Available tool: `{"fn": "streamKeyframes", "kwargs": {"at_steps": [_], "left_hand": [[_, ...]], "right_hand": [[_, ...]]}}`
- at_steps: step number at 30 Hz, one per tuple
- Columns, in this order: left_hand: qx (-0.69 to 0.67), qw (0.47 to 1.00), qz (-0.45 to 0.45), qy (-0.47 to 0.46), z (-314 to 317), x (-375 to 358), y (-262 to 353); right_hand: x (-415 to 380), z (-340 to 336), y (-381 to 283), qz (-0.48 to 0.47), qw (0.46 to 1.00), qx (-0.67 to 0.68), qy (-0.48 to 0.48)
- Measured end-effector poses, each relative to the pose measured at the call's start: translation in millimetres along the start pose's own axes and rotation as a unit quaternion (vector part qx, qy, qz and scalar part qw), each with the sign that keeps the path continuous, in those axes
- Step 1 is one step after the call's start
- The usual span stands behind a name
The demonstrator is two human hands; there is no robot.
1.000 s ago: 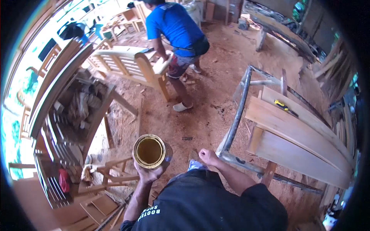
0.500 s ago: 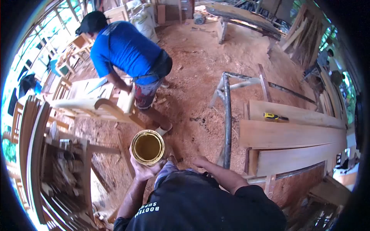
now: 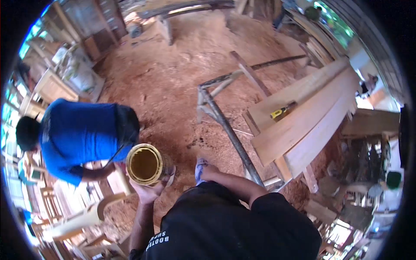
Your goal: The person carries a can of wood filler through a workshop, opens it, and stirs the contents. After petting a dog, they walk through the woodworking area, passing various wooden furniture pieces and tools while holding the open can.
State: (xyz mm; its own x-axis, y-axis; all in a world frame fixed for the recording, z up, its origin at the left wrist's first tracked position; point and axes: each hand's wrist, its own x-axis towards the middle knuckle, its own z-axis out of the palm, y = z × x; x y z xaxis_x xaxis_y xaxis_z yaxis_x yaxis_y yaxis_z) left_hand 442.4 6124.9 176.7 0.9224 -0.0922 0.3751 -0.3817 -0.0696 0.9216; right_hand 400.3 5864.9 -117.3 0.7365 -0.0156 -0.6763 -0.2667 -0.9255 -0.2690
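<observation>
An open round can [image 3: 144,165] with a yellowish rim and brownish-yellow contents is low left of centre, its mouth facing the camera. My left hand [image 3: 147,189] is wrapped round its lower side. My right hand [image 3: 209,172] hangs beside my leg, nearest to the patterned cloth of my shorts; its fingers are too small and blurred to make out. To the right, a yellow-and-black tool [image 3: 282,111] lies on wide wooden boards [image 3: 299,115].
A person in a blue shirt [image 3: 80,132] bends over wooden furniture [image 3: 82,221] at the left. A dark metal frame [image 3: 227,125] supports the boards. A rough slab bench [image 3: 190,8] stands at the back, beyond the sawdust-covered floor [image 3: 164,86].
The view has turned right, so the boards and frame appear tilted and further left. The can in my left hand sits further left in view. The person in blue also appears further left and lower.
</observation>
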Motion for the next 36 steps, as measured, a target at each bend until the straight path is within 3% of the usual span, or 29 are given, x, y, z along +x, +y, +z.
{"fn": "streamKeyframes", "kwargs": {"at_steps": [3,6,8,9,11,14,16,18,21,25,29,33,36], "left_hand": [[0.002,0.999,-0.04,-0.024,1,61,-28],[-0.057,0.996,-0.03,0.053,17,123,-55],[-0.002,0.999,-0.039,0.038,24,172,-70],[-0.058,0.995,-0.063,0.046,38,200,-63],[-0.074,0.995,-0.032,0.054,48,252,-75],[0.011,0.997,0.054,0.062,47,329,-93],[-0.042,0.995,0.042,0.084,51,375,-95],[-0.008,0.99,0.07,0.121,46,406,-116],[0.065,0.981,0.068,0.169,31,461,-151],[0.128,0.965,0.057,0.221,7,515,-184],[0.138,0.953,0.073,0.26,-33,571,-220],[0.153,0.939,0.088,0.294,-83,627,-240],[0.152,0.936,0.057,0.311,-122,662,-267]], "right_hand": [[17,-36,-11,0.042,0.997,0.053,0.04],[75,-61,-2,-0.016,0.996,0.083,-0.02],[100,-116,-10,0.003,0.995,0.09,-0.04],[124,-137,-10,-0.033,0.996,0.082,-0.006],[159,-168,-4,-0.101,0.991,0.073,0.046],[211,-237,-6,-0.083,0.991,0.095,0.042],[256,-282,0,-0.071,0.991,0.115,0.023],[271,-330,-8,-0.064,0.991,0.112,0.047],[310,-394,-26,-0.078,0.983,0.158,0.055],[368,-429,-48,-0.11,0.978,0.165,0.064],[456,-457,-77,-0.158,0.964,0.212,-0.011],[524,-521,-140,-0.159,0.966,0.205,-0.02],[592,-558,-171,-0.204,0.978,0.043,0.01]]}}
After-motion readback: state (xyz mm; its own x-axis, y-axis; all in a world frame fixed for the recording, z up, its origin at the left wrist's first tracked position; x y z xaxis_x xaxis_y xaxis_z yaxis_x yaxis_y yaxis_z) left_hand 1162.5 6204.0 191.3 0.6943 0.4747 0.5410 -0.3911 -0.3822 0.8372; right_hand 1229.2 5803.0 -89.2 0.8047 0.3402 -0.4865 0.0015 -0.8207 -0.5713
